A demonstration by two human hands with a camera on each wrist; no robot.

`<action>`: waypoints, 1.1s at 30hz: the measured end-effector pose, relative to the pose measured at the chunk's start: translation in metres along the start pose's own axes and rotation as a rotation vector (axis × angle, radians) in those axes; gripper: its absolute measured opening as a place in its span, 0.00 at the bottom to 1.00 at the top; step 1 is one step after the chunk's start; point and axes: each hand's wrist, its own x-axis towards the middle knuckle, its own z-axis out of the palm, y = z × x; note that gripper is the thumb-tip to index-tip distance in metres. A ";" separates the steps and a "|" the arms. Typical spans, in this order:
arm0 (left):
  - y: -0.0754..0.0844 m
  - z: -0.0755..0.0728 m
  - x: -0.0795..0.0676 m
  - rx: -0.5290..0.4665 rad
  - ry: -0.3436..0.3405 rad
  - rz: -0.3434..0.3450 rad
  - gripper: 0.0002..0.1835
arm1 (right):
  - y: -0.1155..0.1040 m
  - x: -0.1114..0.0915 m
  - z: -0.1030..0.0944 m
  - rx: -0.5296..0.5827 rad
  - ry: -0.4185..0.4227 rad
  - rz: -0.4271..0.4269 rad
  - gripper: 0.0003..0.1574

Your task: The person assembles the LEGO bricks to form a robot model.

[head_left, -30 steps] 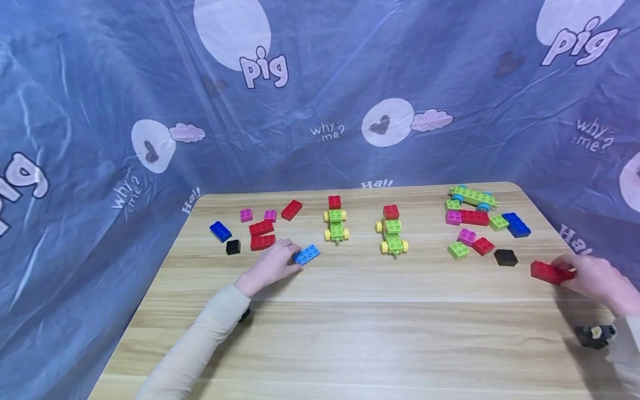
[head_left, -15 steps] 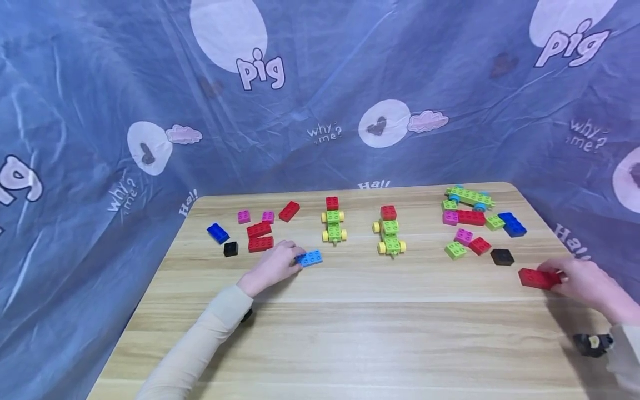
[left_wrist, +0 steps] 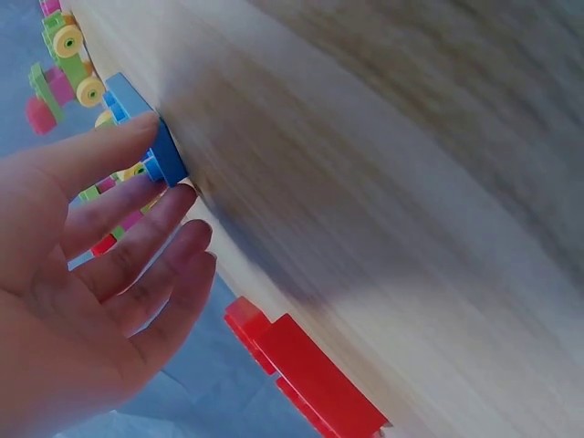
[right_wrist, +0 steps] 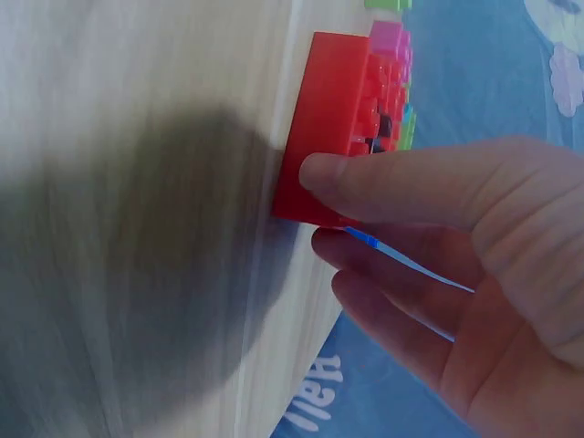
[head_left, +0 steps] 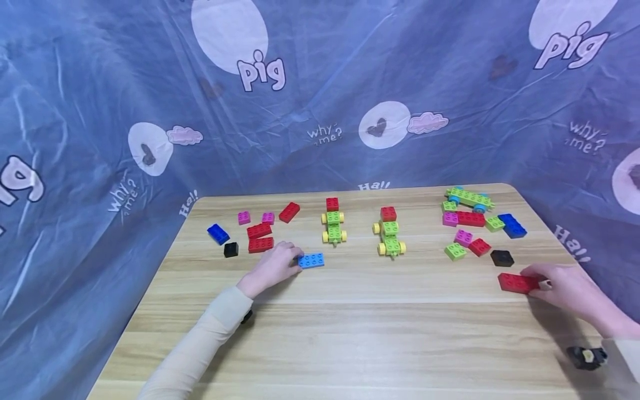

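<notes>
My left hand [head_left: 271, 268] pinches one end of a light blue building brick [head_left: 312, 260], which lies long side across on the table. In the left wrist view, the thumb presses the near side of the blue brick [left_wrist: 168, 153], and the other fingers spread loosely behind. At the right, my right hand [head_left: 564, 288] holds a long red building brick [head_left: 514, 283] by its right end, studs up. The right wrist view has the thumb across the lower part of the red brick [right_wrist: 327, 109], close over the table, with the index finger behind it.
Two green cars with yellow wheels, one left [head_left: 334, 228] and one right [head_left: 391, 236], stand mid-table, a red brick at each. Several loose bricks lie left of them, including a black one [head_left: 231, 249]. Further right are more bricks, a black brick [head_left: 502, 258] and a green blue-wheeled base [head_left: 469, 198].
My right hand has carried the red brick leftward, closer to the black brick. The blue brick has turned from slanted to nearly sideways in my left hand, which stays in place.
</notes>
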 end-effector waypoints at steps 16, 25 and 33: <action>0.013 0.001 0.005 -0.008 -0.025 0.005 0.18 | -0.051 0.020 0.008 0.038 0.046 -0.175 0.26; 0.022 0.004 0.011 -0.007 -0.023 0.037 0.18 | -0.090 0.047 0.015 0.077 -0.006 -0.258 0.21; 0.035 0.004 0.019 -0.002 -0.048 0.084 0.16 | -0.120 0.070 0.024 0.103 -0.099 -0.273 0.20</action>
